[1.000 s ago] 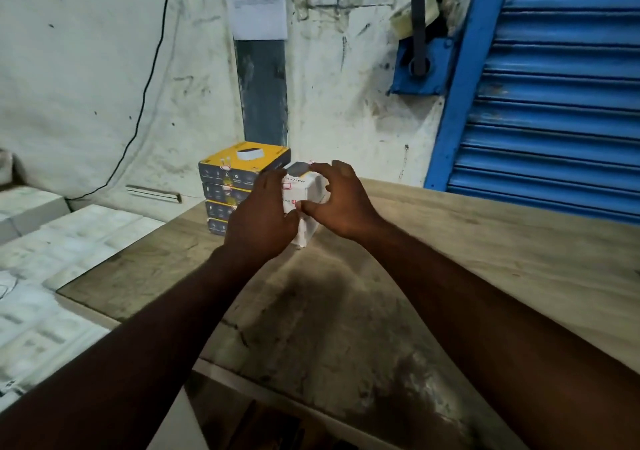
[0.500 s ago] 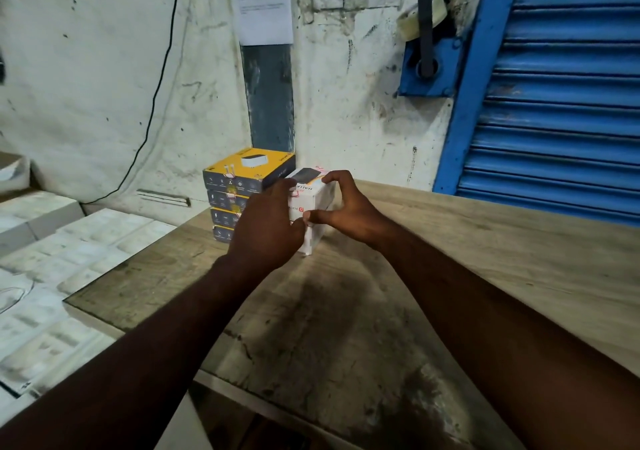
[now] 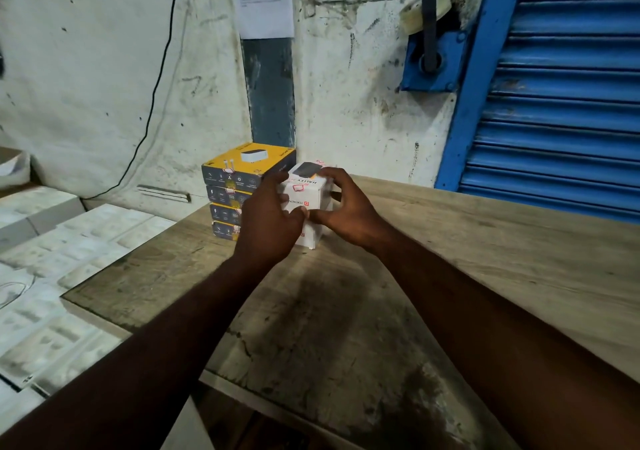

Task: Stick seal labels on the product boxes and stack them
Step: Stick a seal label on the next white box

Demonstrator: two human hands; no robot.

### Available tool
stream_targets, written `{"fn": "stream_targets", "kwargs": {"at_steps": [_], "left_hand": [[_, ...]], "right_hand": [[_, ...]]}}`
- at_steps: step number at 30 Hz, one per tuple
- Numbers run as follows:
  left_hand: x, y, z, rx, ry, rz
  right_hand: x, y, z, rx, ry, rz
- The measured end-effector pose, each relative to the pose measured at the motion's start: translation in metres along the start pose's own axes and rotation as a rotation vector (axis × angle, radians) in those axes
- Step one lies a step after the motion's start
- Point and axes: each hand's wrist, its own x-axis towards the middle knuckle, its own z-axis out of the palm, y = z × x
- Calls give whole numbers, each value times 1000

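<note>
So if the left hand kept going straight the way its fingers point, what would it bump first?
The white box, which the left hand grips now; the yellow box stack stands close beside it, depth unclear.

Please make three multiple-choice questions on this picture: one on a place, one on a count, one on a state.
1. Where is the stack of yellow-and-grey cardboard boxes from the top white cardboard box?
A) right of it B) left of it C) on top of it
2. How many boxes does the yellow-and-grey stack show?
A) two B) seven C) four
3. The top white box is
A) held by both hands B) lying untouched C) torn open

Answers: 1 B, the stack stands at its left on the wooden table; 2 C, four layers are visible; 3 A, the left hand and right hand grip it.
</note>
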Motion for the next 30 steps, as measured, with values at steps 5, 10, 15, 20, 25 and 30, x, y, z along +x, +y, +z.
{"fn": "stream_targets", "kwargs": {"at_steps": [5,10,15,20,25,30], "left_hand": [[1,0,4,-100,30,1],[-3,4,16,-201,62,27],[-14,10,33,-286,89,37],[-25,24,50,-267,69,53],[-44,49,78,-211,37,150],[-64,81,113,-286,-24,108]], "right_hand": [[-3,6,2,-56,133,-28],[-14,5,0,-2,202,-41],[-30,1,-15,-36,251,-90],[-49,-2,-42,-59,290,-92],[-77,4,-81,-100,354,-73],[-115,18,-129,-139,396,-17]]}}
